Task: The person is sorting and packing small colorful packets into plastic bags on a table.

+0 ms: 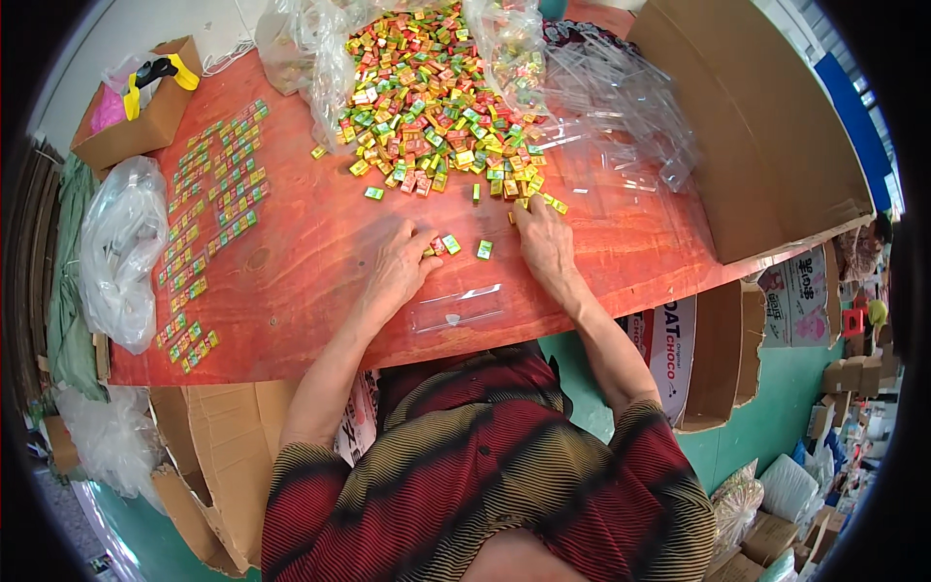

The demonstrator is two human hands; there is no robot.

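On a red wooden table, a big heap of small red, yellow and green boxes (417, 87) spills out of clear plastic bags. My left hand (396, 267) is closed at the near side of the heap, thumb and fingers around small red and yellow boxes (436, 246). Just right of these lie a green-and-white box (452, 244) and a single yellow-green box (484, 249). My right hand (546, 242) reaches to the heap's near right edge, its fingertips pinched at a small yellow box (514, 217) they partly cover. A clear plastic case (460, 308) rests close to the table's front edge.
Rows of grouped small boxes (228, 184) line the table's left side, beside a bundled clear bag (124, 254) and a carton (145, 126) with a yellow-and-black tool. Clear plastic cases (621, 107) pile up at the right, before a tall cardboard box (756, 126). Open cartons (713, 354) stand below.
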